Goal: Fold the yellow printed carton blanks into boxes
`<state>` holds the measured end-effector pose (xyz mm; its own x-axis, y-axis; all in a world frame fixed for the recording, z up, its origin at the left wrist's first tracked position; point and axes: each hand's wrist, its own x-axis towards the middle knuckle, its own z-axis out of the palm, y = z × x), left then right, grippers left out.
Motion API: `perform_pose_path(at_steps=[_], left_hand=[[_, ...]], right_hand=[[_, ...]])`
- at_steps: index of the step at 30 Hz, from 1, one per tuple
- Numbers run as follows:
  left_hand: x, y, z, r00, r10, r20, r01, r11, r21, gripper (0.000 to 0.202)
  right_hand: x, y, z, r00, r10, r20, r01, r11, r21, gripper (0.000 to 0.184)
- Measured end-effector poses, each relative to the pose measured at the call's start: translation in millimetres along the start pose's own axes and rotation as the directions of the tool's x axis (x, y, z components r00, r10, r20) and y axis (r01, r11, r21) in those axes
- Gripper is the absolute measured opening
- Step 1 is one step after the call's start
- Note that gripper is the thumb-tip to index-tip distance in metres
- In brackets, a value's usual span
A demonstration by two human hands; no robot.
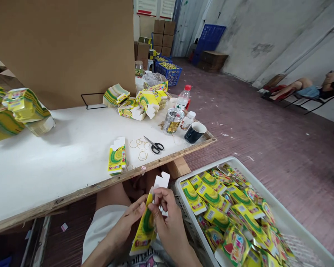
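Note:
Over my lap I hold a yellow and green paper carton (144, 231), tilted, with its white end flaps standing up at the top. My left hand (129, 218) grips the carton's left side, fingers closed along its edge. At the upper right, my right hand (167, 211) has its thumb and fingers bent together at the carton near the flaps. Whether something small is between those fingertips is hidden. Another carton (117, 155) of the same print stands on the table ahead, beside loose rubber bands (140, 144) and black-handled scissors (154, 144).
A white crate (233, 160) of packed cartons is at my right. The white table (72, 155) has a wooden rim, bundled flat cartons (30, 109), a dark mug (195, 132), a jar (172, 120) and bottles. Cardboard (64, 52) stands behind. A person (306, 87) reclines far right.

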<state>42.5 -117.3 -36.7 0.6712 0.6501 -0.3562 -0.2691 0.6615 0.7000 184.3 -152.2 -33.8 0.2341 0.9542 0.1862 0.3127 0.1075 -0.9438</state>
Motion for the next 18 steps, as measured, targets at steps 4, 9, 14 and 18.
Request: perform_pose_path(at_steps=[4,9,14,18], left_hand=[[3.5,-8.5,5.3,0.997,-0.031,-0.074,0.025,0.997,-0.071,0.046],[10.9,-6.5,0.3,0.953,0.187,-0.239,-0.155,0.977,0.147,0.045],[18.8,-4.0,-4.2,0.921,0.323,-0.216,-0.252,0.920,0.301,0.045],[21.7,-2.0,-9.3,0.932,0.325,-0.162,-0.243,0.889,0.388,0.039]], right_hand=[[-2.2,2.9,0.9,1.000,-0.014,-0.004,0.014,1.000,0.011,0.013],[-0.5,8.7,-2.3,0.987,-0.067,-0.143,0.049,0.991,-0.124,0.035],[4.6,19.2,-3.4,0.993,0.094,-0.069,-0.101,0.989,-0.111,0.021],[10.2,22.2,-1.8,0.974,0.212,-0.082,-0.208,0.977,0.048,0.025]])
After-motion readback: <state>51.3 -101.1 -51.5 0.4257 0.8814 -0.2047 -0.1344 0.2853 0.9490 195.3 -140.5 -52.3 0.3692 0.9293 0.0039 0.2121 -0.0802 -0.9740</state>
